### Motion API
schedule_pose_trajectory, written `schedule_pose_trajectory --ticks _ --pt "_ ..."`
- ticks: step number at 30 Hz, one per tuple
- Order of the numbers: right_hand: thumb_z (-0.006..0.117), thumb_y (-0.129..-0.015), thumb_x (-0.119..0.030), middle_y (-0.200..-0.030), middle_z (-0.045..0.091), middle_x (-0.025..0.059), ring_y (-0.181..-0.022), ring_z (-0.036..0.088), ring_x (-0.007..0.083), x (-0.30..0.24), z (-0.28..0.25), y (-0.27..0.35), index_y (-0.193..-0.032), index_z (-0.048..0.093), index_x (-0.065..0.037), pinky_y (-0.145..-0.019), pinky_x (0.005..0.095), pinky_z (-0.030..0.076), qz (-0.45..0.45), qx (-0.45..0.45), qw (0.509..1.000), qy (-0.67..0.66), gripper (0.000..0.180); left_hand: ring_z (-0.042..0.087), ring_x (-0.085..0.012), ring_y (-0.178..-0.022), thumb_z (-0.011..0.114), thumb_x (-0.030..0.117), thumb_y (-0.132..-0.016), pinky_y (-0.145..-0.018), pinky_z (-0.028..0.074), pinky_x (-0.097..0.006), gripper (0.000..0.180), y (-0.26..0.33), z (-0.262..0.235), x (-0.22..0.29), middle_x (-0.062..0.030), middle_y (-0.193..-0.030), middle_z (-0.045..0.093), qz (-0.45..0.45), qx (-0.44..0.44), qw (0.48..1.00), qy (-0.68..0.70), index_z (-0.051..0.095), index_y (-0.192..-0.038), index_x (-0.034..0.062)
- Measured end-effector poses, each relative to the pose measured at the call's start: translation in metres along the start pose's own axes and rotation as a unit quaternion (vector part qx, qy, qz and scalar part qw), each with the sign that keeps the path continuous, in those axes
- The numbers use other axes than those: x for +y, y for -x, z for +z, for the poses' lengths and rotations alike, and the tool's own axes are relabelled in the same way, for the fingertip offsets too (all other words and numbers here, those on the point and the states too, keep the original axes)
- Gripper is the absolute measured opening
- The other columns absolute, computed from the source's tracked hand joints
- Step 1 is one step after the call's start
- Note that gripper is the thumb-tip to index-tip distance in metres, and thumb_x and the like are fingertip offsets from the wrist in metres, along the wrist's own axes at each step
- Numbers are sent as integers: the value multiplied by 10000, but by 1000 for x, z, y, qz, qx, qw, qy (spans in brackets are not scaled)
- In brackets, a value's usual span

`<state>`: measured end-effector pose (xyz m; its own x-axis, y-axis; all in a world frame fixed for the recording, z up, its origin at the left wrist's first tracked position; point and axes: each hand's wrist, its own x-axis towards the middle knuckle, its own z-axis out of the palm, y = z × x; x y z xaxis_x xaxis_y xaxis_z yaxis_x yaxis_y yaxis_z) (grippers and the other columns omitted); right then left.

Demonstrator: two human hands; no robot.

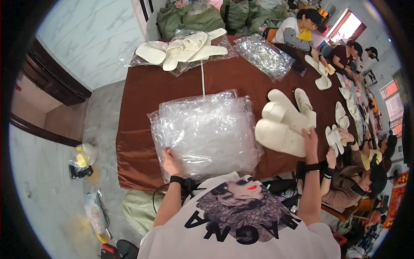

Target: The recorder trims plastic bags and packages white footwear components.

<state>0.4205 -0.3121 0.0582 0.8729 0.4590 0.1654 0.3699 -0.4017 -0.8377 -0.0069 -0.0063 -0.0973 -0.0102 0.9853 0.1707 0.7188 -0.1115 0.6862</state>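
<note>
A stack of clear plastic bags [207,138] lies on the brown-covered table in front of me. At its near left edge is my left hand [173,164], closed on the edge of a bag, with part of the fingers hidden. To the right of the stack lie several cream slippers [282,139], overlapping one another. My right hand [310,143] grips the nearest slipper at its right end, its fingers pointing away from me. A strapped slipper [304,101] rests just beyond, partly covered.
At the table's far side, cream slippers [186,48] sit on clear plastic, beside another pile of clear bags [265,56]. Co-workers sit along the right, one person's hand [346,136] near white slippers [334,138]. Green sacks [189,21] stand behind the table [142,108].
</note>
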Motion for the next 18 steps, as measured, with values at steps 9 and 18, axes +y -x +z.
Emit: schedule_pose_trajectory --ticks 9,18 --pt "582 -945 -207 -1073 639 80 -963 583 168 -53 130 53 -1153 574 24 -853 317 466 33 -97 972 -211 311 615 -298 -707 572 158 -946 -657 486 -384 209 -15 -34 5 -161 -813 625 -7 -100 985 140 558 -1084 2" --pt "541 -897 -102 -948 634 158 -907 618 360 -17 136 40 -1053 605 -40 -804 437 478 -85 -103 987 87 180 624 -286 -774 591 48 -901 -678 499 -360 124 -9 -92 64 -137 -873 649 167 -4 986 23 622 -1015 11"
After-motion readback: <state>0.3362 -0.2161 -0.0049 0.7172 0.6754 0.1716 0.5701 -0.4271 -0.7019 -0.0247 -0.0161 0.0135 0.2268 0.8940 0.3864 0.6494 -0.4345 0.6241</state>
